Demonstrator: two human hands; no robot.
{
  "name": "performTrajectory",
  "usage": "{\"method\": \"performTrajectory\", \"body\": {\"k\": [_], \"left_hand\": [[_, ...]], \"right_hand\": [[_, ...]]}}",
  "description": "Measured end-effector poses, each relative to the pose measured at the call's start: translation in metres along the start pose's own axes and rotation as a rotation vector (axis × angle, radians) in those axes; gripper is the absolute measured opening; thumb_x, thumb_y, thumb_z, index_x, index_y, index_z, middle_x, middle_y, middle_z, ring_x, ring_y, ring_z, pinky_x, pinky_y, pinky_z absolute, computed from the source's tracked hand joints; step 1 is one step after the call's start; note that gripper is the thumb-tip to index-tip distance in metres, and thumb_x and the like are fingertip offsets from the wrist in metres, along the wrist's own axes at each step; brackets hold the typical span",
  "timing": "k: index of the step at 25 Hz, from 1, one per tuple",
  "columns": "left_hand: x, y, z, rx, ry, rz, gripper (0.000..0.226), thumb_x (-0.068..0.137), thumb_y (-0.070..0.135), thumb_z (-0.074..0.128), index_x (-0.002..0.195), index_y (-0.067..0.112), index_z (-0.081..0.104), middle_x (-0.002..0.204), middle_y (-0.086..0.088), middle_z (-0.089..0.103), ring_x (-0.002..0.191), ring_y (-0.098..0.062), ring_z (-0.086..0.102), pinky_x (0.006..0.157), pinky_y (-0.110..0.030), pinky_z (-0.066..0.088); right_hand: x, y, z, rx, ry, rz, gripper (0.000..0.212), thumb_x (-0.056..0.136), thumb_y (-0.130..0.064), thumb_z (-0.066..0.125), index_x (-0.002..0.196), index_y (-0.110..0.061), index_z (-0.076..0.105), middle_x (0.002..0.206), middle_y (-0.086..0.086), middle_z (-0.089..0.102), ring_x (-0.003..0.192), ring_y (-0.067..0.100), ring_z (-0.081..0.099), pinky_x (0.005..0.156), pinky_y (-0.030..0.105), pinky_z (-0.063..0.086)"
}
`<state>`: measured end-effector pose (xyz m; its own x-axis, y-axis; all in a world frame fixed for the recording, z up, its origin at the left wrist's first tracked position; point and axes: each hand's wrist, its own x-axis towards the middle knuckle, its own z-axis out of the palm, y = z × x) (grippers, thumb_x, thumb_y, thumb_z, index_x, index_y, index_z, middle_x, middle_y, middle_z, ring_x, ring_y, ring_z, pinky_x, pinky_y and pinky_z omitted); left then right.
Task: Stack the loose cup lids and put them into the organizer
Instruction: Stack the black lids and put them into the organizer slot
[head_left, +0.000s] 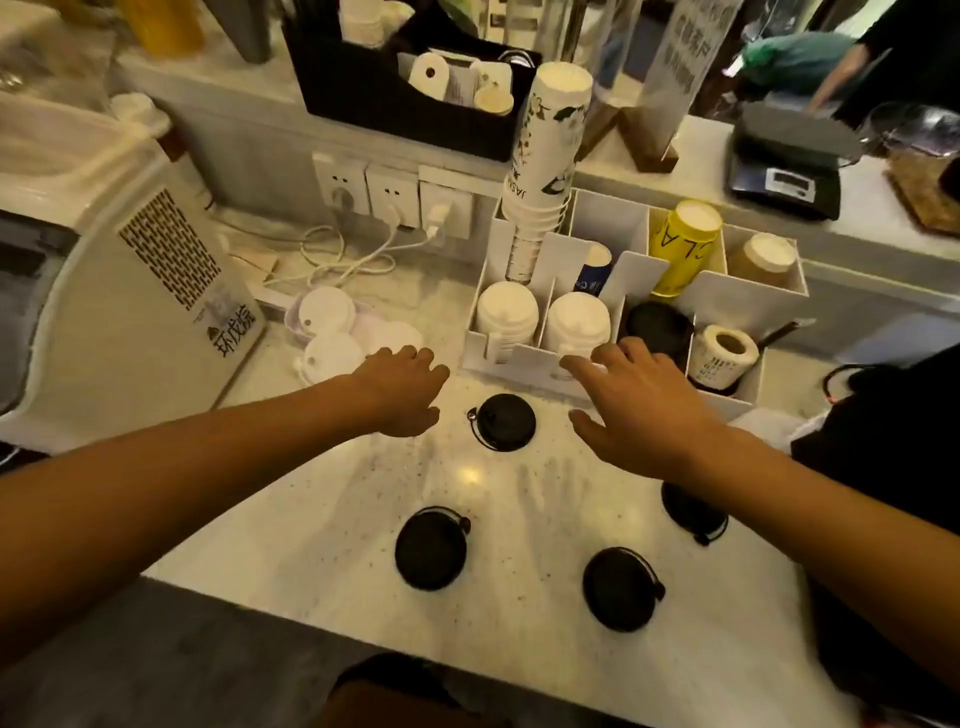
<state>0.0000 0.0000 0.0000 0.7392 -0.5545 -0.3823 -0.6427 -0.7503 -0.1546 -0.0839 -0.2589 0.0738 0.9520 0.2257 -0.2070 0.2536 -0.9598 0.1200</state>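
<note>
Several black cup lids lie loose on the pale counter: one between my hands (505, 421), one at the front left (431, 548), one at the front right (621, 588), and one partly hidden under my right forearm (688, 509). The white organizer (524, 358) stands behind them, with white lid stacks (506, 312) in two front slots and black lids (657, 325) in a third. My left hand (402, 397) hovers left of the middle lid, fingers apart and empty. My right hand (636, 405) spreads open over the organizer's front edge, holding nothing.
Loose white lids (327, 332) lie at the left beside a white appliance (156, 291). Paper cup stacks (545, 171) and a label roll (724, 356) fill other organizer slots. Wall sockets with cables (395, 200) sit behind. A black bag (893, 426) lies at the right.
</note>
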Motion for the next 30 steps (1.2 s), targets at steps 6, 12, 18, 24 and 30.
{"method": "performTrajectory", "body": {"k": [6,12,18,24,30], "left_hand": [[0.037,0.008,0.039,-0.316,-0.038,-0.058,0.085,0.086,0.072,0.052,0.147,0.014,0.038,0.15,-0.016,0.042,0.134,-0.035,0.044,0.105,-0.05,0.043],[0.078,0.027,0.064,-0.528,0.124,-0.098,0.109,0.066,0.077,0.07,0.15,0.018,0.031,0.157,-0.01,0.034,0.142,-0.031,0.033,0.111,-0.048,0.039],[0.096,0.046,0.101,-0.565,0.099,-0.079,0.1,0.071,0.078,0.061,0.15,0.023,0.035,0.164,-0.013,0.023,0.149,-0.033,0.022,0.118,-0.049,0.027],[0.098,0.051,0.111,-0.684,0.203,-0.104,0.077,0.071,0.07,0.062,0.138,0.031,0.054,0.16,-0.012,0.033,0.148,-0.035,0.024,0.117,-0.051,0.022],[0.084,0.041,0.104,-0.857,0.229,-0.001,0.083,0.071,0.06,0.077,0.142,0.027,0.052,0.165,-0.011,0.024,0.153,-0.033,0.014,0.121,-0.053,0.022]], "right_hand": [[0.039,-0.015,0.034,0.079,-0.08,0.04,0.061,0.094,-0.052,0.054,0.147,-0.028,0.035,0.146,0.011,0.05,0.133,0.034,0.044,0.107,0.05,0.042],[0.071,-0.044,0.093,0.368,-0.17,0.254,0.064,0.089,-0.049,0.062,0.143,-0.025,0.038,0.14,0.01,0.055,0.126,0.033,0.048,0.1,0.046,0.048],[0.106,-0.054,0.136,0.566,-0.265,0.466,0.07,0.083,-0.041,0.072,0.141,-0.02,0.04,0.137,0.013,0.051,0.122,0.034,0.05,0.095,0.046,0.05],[0.117,-0.055,0.148,0.656,-0.291,0.528,0.065,0.082,-0.043,0.073,0.136,-0.019,0.046,0.131,0.014,0.051,0.117,0.032,0.051,0.094,0.044,0.053],[0.104,-0.054,0.135,0.816,-0.221,0.559,0.055,0.084,-0.039,0.074,0.13,-0.019,0.052,0.124,0.009,0.06,0.107,0.026,0.06,0.087,0.032,0.054]]}}
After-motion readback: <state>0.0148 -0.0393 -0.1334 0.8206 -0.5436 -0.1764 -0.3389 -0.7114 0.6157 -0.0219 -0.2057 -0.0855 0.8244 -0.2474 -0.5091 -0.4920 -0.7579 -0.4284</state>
